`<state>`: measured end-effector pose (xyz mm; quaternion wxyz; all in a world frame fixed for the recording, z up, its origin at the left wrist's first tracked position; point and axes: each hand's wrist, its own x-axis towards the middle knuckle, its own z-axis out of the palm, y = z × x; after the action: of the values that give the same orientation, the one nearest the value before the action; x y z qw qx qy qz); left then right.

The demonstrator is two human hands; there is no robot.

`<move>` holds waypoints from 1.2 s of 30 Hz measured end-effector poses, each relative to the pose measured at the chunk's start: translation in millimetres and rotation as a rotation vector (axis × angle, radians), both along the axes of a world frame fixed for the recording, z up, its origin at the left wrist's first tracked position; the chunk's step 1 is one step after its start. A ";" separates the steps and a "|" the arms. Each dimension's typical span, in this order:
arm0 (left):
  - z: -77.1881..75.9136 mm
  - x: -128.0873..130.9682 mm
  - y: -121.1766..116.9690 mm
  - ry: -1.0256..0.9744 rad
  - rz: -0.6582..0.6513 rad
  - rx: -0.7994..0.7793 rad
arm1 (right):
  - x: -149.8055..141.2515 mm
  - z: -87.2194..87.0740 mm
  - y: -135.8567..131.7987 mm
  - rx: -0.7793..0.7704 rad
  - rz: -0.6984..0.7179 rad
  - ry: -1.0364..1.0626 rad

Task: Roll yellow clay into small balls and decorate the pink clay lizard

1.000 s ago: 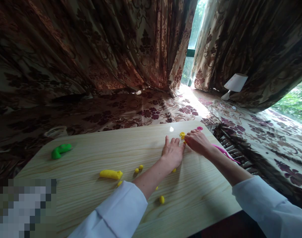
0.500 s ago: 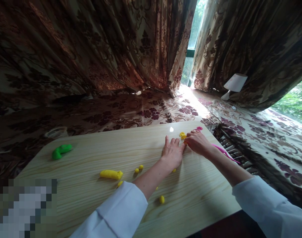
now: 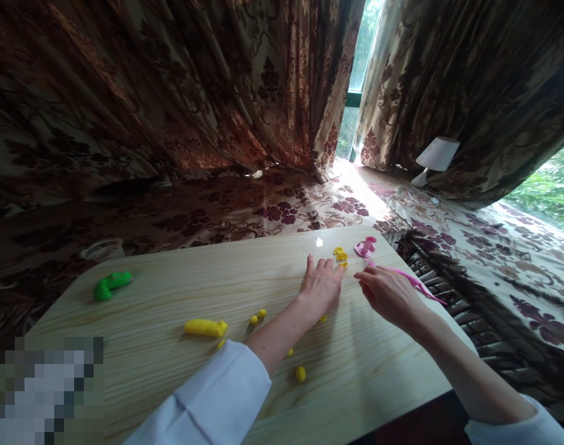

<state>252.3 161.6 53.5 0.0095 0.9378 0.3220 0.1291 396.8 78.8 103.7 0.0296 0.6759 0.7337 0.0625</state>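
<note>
My left hand (image 3: 319, 287) rests on the table with its fingers spread. Small flattened yellow clay pieces (image 3: 340, 255) lie just beyond its fingertips. To the right, my right hand (image 3: 387, 295) hovers with thumb and fingers drawn together; whatever they may hold is hidden. Close beyond it stands a pink spool-shaped piece (image 3: 366, 247). A long thin pink piece (image 3: 414, 280) runs behind my right hand, partly covered by it. Nearer me are several small yellow clay balls (image 3: 301, 374), some partly hidden by my left arm. A thick yellow clay roll (image 3: 204, 327) lies left of that arm.
A bent green clay piece (image 3: 111, 285) lies at the left of the wooden table (image 3: 170, 284). Past the far edge is a clear round container (image 3: 102, 248). A white lamp (image 3: 437, 154) stands on the patterned cloth at the back right, near curtains (image 3: 272, 93).
My right hand has drawn back from the yellow pieces, toward me and to the right, uncovering the pink spool-shaped piece. My left hand stays nearly in place.
</note>
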 end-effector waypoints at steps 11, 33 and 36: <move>6.6 2.1 2.1 0.025 -0.021 0.007 | -20.8 -33.4 11.7 -0.097 -0.212 0.005; 8.1 -4.8 1.8 0.015 -0.047 0.017 | -25.1 -33.8 9.5 -0.119 -0.285 0.028; 8.1 -6.1 -0.9 0.013 -0.054 0.016 | -23.8 -35.4 8.1 -0.124 -0.290 0.046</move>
<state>246.2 160.8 61.6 0.0035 0.9471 0.2954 0.1254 373.0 86.9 68.3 0.0630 0.7728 0.6315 -0.0034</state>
